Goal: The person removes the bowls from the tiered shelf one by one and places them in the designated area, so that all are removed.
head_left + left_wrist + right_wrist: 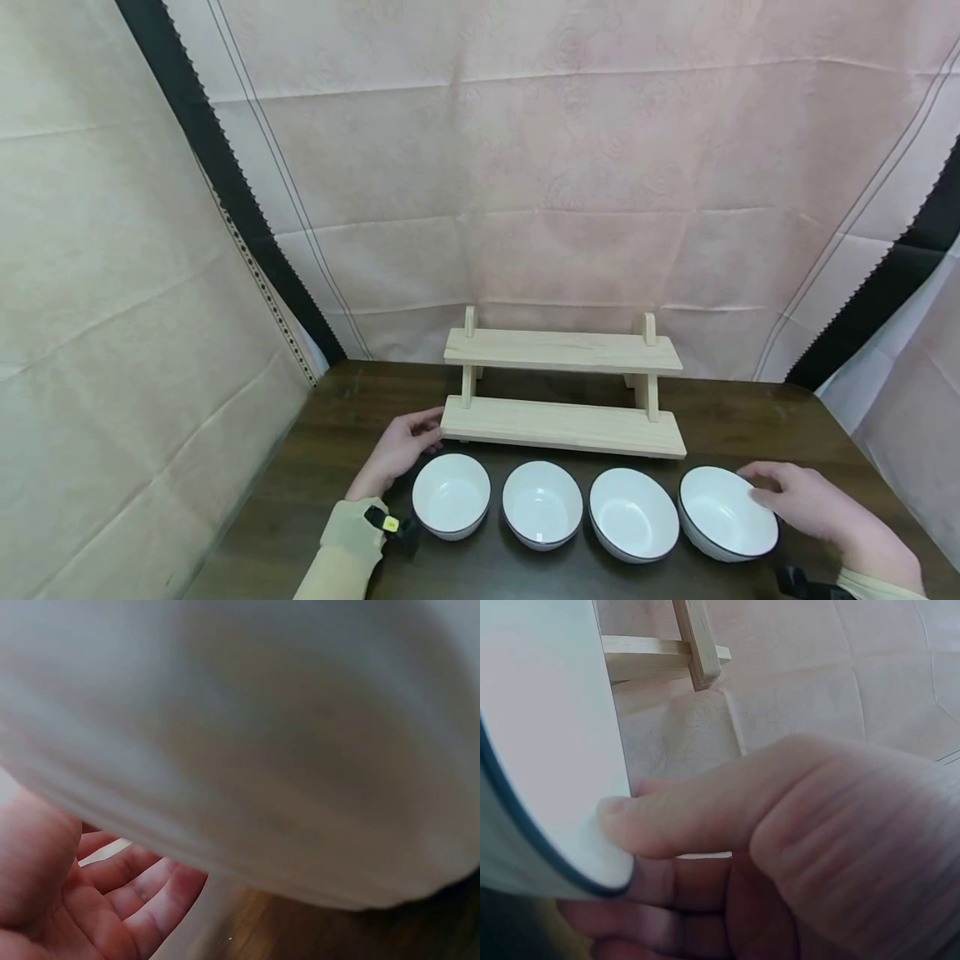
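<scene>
Four white bowls with dark rims stand in a row before a two-tier pale wooden shelf (562, 425). My right hand (813, 500) pinches the rim of the rightmost bowl (723, 508); in the right wrist view the thumb (622, 814) lies inside and the fingers curl outside under the rim. My left hand (401, 446) is at the left end of the shelf's lower board, fingertips right by its edge. Behind the leftmost bowl (452, 492), whose outside (262, 750) fills most of the left wrist view, that hand shows loosely bent fingers.
Between the end bowls stand two more, a left-middle bowl (542, 502) and a right-middle bowl (633, 510). The dark brown wooden table (300, 467) ends at a pale fabric wall (570, 183) behind the shelf. Fabric also hangs on both sides.
</scene>
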Available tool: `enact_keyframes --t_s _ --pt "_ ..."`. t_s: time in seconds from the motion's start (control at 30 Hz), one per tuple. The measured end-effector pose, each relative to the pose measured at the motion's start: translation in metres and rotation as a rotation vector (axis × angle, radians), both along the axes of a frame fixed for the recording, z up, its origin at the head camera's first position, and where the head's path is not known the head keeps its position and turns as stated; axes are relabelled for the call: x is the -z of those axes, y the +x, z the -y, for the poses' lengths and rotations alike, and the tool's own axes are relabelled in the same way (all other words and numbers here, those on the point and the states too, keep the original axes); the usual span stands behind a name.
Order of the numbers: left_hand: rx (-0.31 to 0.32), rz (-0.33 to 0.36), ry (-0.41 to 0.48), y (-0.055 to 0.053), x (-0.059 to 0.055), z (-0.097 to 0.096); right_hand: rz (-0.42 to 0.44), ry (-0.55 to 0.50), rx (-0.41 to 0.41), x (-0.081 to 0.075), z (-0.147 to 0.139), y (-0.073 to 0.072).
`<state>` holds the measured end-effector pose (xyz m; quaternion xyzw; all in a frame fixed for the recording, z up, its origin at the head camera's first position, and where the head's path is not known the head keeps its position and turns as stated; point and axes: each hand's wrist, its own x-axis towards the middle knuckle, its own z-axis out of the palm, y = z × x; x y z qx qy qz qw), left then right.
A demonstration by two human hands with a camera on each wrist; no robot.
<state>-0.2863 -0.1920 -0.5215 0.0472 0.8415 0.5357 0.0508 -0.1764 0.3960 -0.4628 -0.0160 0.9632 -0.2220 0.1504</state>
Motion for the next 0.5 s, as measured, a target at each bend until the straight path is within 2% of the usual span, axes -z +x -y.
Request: enact_keyframes --t_s 0.2,0.33,0.4,0.5 --pt "0.008 -0.006 -0.008 -0.002 -0.001 -0.003 -0.02 0.007 0.0 0.0 -0.004 0.003" --pt "0.03 0.005 -0.02 0.0 -0.001 -0.002 -0.06 0.036 0.012 -0.004 -0.005 0.007" --pt "0.025 0.017 -0.03 0.003 -0.001 0.001 -0.117 0.057 0.03 -0.007 -0.004 0.008" --pt "0.001 0.021 -0.029 0.008 -0.001 0.009 -0.246 0.077 0.062 -0.013 0.002 0.009"
